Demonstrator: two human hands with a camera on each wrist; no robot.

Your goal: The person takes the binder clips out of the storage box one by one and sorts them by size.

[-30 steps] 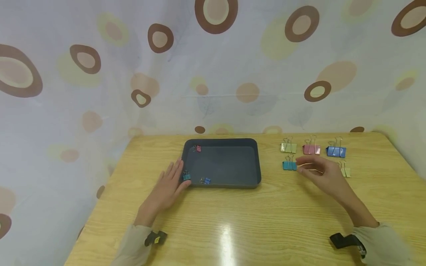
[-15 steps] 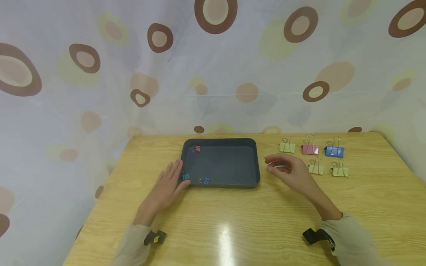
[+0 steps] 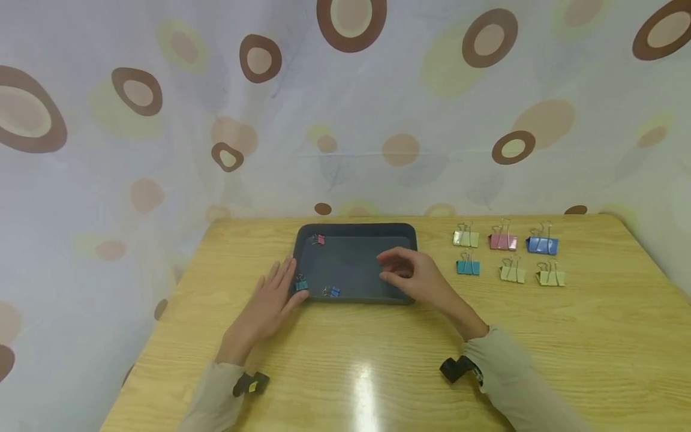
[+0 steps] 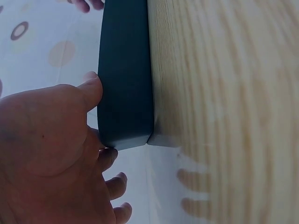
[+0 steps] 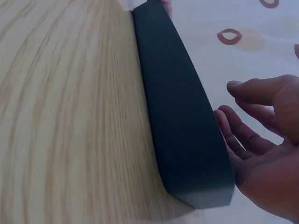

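Observation:
A dark grey tray (image 3: 345,264) lies on the table. My left hand (image 3: 264,309) rests along its left side, fingers extended and thumb at the front corner. Inside the tray are small binder clips: a pink binder clip (image 3: 321,240) at the back left, a teal binder clip (image 3: 302,285) by the left thumb, and a blue binder clip (image 3: 335,292) near the front wall. Over the tray's right part hovers my right hand (image 3: 426,279), fingers bent and thumb apart. In the right wrist view, nothing shows between that hand's thumb (image 5: 254,91) and fingers.
Larger binder clips stand in two rows right of the tray: a pale green clip (image 3: 465,239), a pink clip (image 3: 503,242) and a blue clip (image 3: 542,245) behind; a big teal clip (image 3: 468,267) and two pale clips in front. A patterned curtain (image 3: 345,120) hangs behind the table.
My right hand has moved left, from beside the big teal clip to over the tray's right part. The left hand and all the clips have kept their places.

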